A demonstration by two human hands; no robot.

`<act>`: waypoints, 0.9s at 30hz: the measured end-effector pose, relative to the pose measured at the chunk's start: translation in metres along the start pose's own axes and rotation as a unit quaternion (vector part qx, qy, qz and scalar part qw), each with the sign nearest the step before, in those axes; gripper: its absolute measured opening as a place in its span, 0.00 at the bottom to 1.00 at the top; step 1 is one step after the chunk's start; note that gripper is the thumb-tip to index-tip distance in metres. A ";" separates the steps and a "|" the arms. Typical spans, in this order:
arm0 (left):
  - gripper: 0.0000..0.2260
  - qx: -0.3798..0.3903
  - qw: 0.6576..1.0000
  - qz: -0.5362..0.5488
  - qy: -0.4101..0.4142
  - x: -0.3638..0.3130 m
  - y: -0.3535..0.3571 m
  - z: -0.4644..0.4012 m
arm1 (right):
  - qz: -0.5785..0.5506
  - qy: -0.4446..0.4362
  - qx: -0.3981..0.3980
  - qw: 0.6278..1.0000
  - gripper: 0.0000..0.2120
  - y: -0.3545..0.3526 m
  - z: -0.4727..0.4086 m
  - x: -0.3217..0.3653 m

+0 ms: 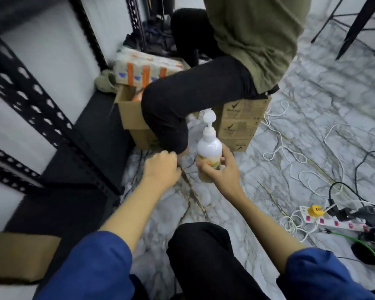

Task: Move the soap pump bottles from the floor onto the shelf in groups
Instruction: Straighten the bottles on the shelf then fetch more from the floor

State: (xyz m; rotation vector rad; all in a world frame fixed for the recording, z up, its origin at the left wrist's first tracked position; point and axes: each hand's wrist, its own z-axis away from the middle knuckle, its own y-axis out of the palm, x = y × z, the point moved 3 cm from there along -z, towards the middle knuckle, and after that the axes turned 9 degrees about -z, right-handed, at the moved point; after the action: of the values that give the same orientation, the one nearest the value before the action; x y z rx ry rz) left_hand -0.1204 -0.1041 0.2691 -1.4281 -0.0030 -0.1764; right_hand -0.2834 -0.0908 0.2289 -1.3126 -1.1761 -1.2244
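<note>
The right hand grips a white pump bottle round its lower half, holding it upright above the marble floor. The left hand hangs just left of the bottle, fingers curled into a loose fist, holding nothing. Left of the bottle stands the black shelf with its perforated posts. Right behind the bottle a second person sits on a stack of cartons, one black-trousered leg bent down close to the pump. Beyond that leg an open box holds something orange, too blurred to name. Right of the bottle, cables and a power strip lie on the floor.
</note>
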 end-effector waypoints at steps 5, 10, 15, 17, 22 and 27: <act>0.16 -0.051 0.996 -0.014 -0.072 0.050 -0.070 0.046 | -0.030 -0.071 0.042 0.996 0.32 0.049 0.008 0.075; 0.15 -0.086 0.983 -0.025 -0.160 0.102 -0.131 0.105 | -0.041 -0.131 0.108 0.985 0.35 0.103 0.021 0.146; 0.11 -0.139 0.959 -0.045 -0.243 0.141 -0.179 0.170 | -0.071 -0.166 0.172 0.968 0.36 0.152 0.044 0.208; 0.11 -0.162 0.946 -0.051 -0.278 0.154 -0.197 0.198 | -0.079 -0.185 0.201 0.959 0.32 0.171 0.054 0.232; 0.08 -0.194 0.915 -0.067 -0.348 0.183 -0.227 0.271 | -0.124 -0.215 0.279 0.928 0.19 0.217 0.088 0.282; 0.10 -0.214 0.873 -0.063 -0.434 0.209 -0.240 0.341 | -0.161 -0.213 0.349 0.898 0.25 0.270 0.129 0.314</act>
State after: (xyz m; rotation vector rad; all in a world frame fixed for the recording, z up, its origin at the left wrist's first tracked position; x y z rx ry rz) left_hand 0.0918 0.1752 0.5773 -1.8459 -0.8451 0.3989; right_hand 0.0060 0.0286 0.5294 -0.8608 -1.9821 -0.6098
